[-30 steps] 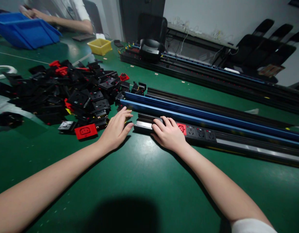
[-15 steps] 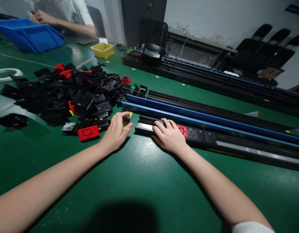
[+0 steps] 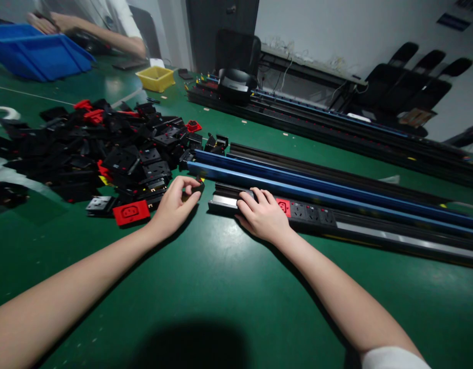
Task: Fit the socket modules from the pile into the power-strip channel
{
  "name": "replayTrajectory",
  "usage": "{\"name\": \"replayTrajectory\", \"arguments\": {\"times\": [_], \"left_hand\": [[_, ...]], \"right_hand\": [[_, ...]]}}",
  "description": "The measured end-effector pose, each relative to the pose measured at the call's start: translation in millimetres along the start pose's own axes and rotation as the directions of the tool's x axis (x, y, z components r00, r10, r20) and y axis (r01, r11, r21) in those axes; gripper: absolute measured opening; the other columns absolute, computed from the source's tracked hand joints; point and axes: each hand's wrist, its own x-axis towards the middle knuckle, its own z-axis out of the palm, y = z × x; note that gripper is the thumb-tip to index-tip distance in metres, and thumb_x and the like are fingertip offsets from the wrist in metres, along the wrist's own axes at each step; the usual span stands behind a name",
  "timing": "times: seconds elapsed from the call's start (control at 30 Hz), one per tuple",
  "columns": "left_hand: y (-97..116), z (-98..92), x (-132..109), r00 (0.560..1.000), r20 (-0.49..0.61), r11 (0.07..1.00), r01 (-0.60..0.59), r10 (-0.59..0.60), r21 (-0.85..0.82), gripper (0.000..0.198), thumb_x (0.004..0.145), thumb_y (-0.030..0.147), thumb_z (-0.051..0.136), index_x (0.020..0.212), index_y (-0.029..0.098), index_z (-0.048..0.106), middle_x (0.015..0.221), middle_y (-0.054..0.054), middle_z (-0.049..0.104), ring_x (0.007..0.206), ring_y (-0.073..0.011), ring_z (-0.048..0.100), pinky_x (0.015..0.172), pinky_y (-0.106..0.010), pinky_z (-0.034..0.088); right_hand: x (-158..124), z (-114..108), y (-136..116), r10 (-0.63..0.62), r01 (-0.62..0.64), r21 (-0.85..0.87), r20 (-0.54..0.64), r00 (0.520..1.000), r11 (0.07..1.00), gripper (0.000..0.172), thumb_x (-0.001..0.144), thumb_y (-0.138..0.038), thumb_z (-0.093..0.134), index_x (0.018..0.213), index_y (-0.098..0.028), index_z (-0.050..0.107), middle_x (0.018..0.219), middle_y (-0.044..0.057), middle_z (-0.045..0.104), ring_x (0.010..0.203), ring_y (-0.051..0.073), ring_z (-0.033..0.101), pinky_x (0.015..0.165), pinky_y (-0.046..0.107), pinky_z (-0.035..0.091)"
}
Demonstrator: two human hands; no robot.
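My left hand (image 3: 178, 201) is curled by the loose pile, thumb and fingers pinching a small black socket module (image 3: 198, 187) with a yellow spot on its top. The fingers hide part of this piece. My right hand (image 3: 262, 212) lies over the black power strip rail (image 3: 393, 239), fingers wrapped on it near its left end. Right of that hand, a red socket (image 3: 284, 207) and several black sockets (image 3: 312, 212) sit in the rail. A loose red socket (image 3: 131, 212) rests on the table below my left wrist's far side.
A heap of black socket modules (image 3: 121, 159) covers the left of the green table. Blue rails (image 3: 297, 185) run behind the strip. Farther back are long black rails (image 3: 316, 123), a yellow bin (image 3: 155, 79) and a blue bin (image 3: 47, 59). Another person's arm (image 3: 101, 38) is beyond.
My left fingers have closed around the small black socket module, which now shows between thumb and fingertips. The whole view has shifted slightly; my right hand stays on the rail.
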Motion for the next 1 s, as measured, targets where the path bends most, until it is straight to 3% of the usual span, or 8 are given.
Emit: {"name": "replayTrajectory", "arguments": {"times": [0.2,0.33,0.47,0.6,0.73,0.9,1.0], "left_hand": [[-15.2,4.2,3.6,0.996,-0.029,0.979,0.077,-0.084,-0.188,0.027,0.09,0.038,0.061,0.113,0.023,0.058,0.085,0.002,0.043,0.076,-0.0144,0.05,0.068,-0.028,0.046],[-16.5,6.6,4.7,0.992,-0.077,0.973,0.079,-0.098,-0.219,0.029,0.085,0.038,0.066,0.107,0.022,0.057,0.087,0.001,0.048,0.082,-0.0153,0.055,0.076,-0.03,0.051],[-13.6,5.4,3.2,0.995,-0.076,0.992,0.05,-0.059,-0.112,0.037,0.086,0.037,0.062,0.119,0.022,0.057,0.113,-0.007,0.058,0.106,-0.0227,0.061,0.094,-0.04,0.053],[-8.0,1.9,1.3,1.0,0.005,0.994,0.014,-0.015,0.109,0.039,0.091,0.031,0.046,0.126,0.02,0.061,0.128,-0.013,0.059,0.121,-0.0295,0.055,0.109,-0.049,0.044],[-3.5,1.5,1.1,0.998,0.062,0.988,-0.021,0.012,0.153,0.045,0.093,0.03,0.036,0.126,0.018,0.064,0.128,-0.013,0.063,0.123,-0.0311,0.054,0.11,-0.05,0.042],[-4.5,2.9,2.1,0.992,0.116,0.989,0.024,-0.042,0.146,0.047,0.092,0.043,0.048,0.131,0.021,0.064,0.128,-0.012,0.068,0.119,-0.0325,0.058,0.104,-0.049,0.047],[-6.8,2.8,3.6,0.989,0.113,0.994,0.094,-0.1,0.054,0.046,0.091,0.046,0.054,0.129,0.024,0.066,0.125,-0.01,0.071,0.117,-0.0317,0.062,0.104,-0.048,0.047]], "right_hand": [[-0.7,1.4,-0.1,-0.005,0.005,0.002,-0.008,1.0,1.0,0.031,0.106,-0.038,0.045,0.118,-0.018,0.066,0.136,0.012,0.065,0.125,0.036,0.055,0.102,0.051,0.042],[-0.4,1.6,-0.3,-0.002,0.002,-0.002,-0.011,1.0,1.0,0.031,0.106,-0.037,0.045,0.117,-0.018,0.066,0.136,0.012,0.065,0.125,0.036,0.055,0.101,0.051,0.043],[-0.3,2.4,-0.4,0.0,0.0,0.007,-0.014,1.0,1.0,0.03,0.106,-0.038,0.046,0.116,-0.017,0.066,0.135,0.013,0.066,0.125,0.037,0.056,0.101,0.052,0.044],[-1.0,3.6,-0.1,-0.002,0.002,0.01,-0.021,1.0,1.0,0.031,0.107,-0.038,0.045,0.115,-0.017,0.066,0.132,0.012,0.066,0.125,0.037,0.057,0.101,0.051,0.044],[-1.2,3.8,0.4,-0.005,0.005,0.01,-0.025,1.0,1.0,0.031,0.107,-0.038,0.045,0.115,-0.017,0.066,0.134,0.013,0.066,0.125,0.037,0.057,0.101,0.052,0.045],[-1.0,3.8,0.1,-0.007,0.008,0.01,-0.023,1.0,1.0,0.032,0.107,-0.038,0.044,0.114,-0.017,0.067,0.134,0.013,0.066,0.125,0.038,0.057,0.101,0.052,0.045],[-1.0,3.8,-0.7,-0.006,0.007,0.013,-0.024,1.0,1.0,0.032,0.107,-0.038,0.044,0.114,-0.016,0.067,0.134,0.013,0.066,0.125,0.038,0.057,0.101,0.052,0.045]]}}
